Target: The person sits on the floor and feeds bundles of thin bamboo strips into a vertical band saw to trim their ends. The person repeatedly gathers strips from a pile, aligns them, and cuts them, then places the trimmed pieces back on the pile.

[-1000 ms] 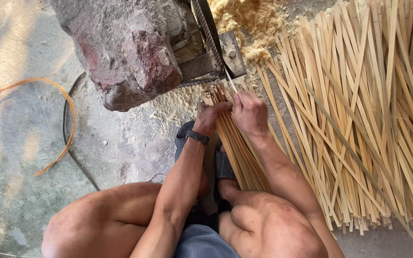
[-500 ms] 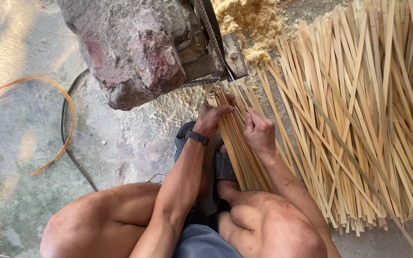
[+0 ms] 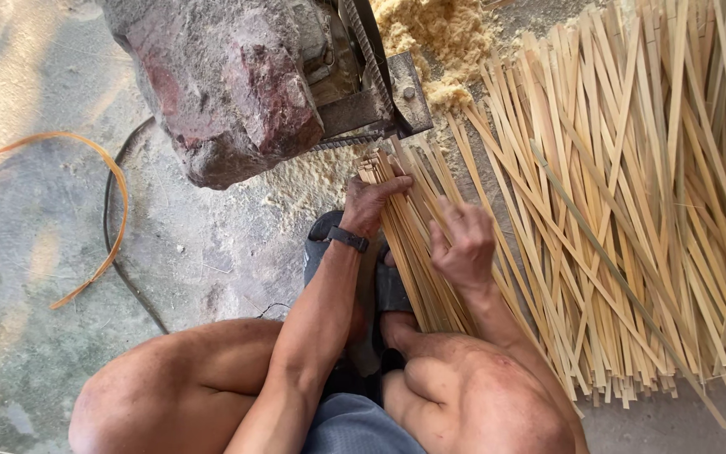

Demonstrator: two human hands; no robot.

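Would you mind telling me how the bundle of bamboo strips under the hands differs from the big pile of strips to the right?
The bundle lies tight and parallel; the pile is spread loose, its strips crossing. The left hand rests on the bundle, the right hand is above it; neither touches the pile. Both are thin, pale yellow strips.
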